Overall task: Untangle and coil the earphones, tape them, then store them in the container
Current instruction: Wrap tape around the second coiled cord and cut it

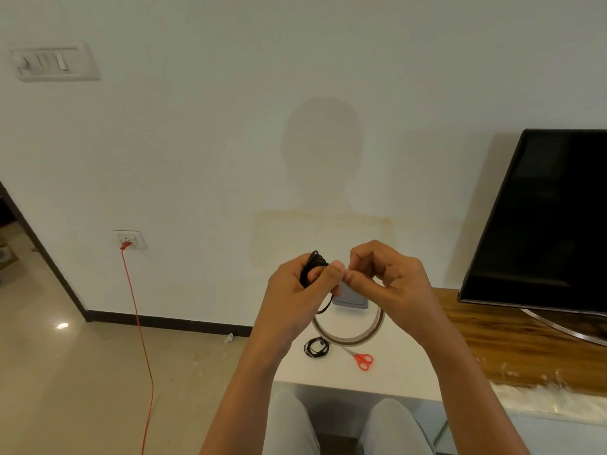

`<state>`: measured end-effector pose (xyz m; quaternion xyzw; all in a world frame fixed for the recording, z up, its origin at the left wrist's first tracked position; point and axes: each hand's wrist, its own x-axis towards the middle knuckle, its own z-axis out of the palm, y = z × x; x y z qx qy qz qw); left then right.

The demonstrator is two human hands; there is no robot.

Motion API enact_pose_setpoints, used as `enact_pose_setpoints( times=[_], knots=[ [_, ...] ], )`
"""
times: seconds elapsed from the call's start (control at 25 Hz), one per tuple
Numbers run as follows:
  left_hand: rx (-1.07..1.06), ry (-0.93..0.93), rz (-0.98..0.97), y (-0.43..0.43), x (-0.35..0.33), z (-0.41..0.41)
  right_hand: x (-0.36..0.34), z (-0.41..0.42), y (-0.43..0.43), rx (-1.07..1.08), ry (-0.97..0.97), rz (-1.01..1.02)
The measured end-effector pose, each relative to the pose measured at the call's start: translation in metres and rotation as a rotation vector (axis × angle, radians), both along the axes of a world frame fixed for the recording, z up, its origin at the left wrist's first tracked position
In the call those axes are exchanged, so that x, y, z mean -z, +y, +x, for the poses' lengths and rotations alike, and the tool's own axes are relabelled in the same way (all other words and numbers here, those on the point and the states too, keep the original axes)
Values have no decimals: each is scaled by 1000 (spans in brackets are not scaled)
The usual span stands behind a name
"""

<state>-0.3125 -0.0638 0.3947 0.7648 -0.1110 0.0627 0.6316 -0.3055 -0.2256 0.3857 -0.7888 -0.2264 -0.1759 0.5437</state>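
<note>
the person's left hand [295, 290] was raised in front of the wall, its fingers [333, 274] curled tight round a black earphone bundle [312, 267], with the thumb laid across the wires. loops of the bundle stuck up above those fingers, and a loose loop hung just below them. the right hand [391, 277] met it from the other side. its thumb and forefinger were pressed together at the tips, touching the left thumb, and the other fingers were bent. whether anything was pinched between those tips was too small to tell.

directly beneath the fingers, on the white surface [394, 372], lay a tape roll [353, 339], flat on its side. a grey container [349, 297] showed in the gap below the two thumbs, partly hidden by both hands. below the left fingers, beside the near edge of the roll, a second earphone coil [310, 351] lay on the surface. red-handled scissors [359, 356] lay just to its right.

well to the right of the fingers a dark television [542, 218] stood on a wooden top [509, 339]. far to the left of the fingers a red cable [139, 323] hung from a wall socket [129, 239] to the floor.
</note>
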Motion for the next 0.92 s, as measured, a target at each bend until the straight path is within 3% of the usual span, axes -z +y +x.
enact_pose_setpoints(
  times=[0.44, 0.68, 0.92],
  knots=[
    [-222, -39, -351, -8, 15, 0, 19, -13, 20, 193, 10, 300],
    [-237, -30, -361, -15, 21, -2, 23, -17, 31, 393, -48, 440],
    [-185, -41, -328, -12, 21, -8, 23, -23, 27, 336, -57, 413]
  ],
)
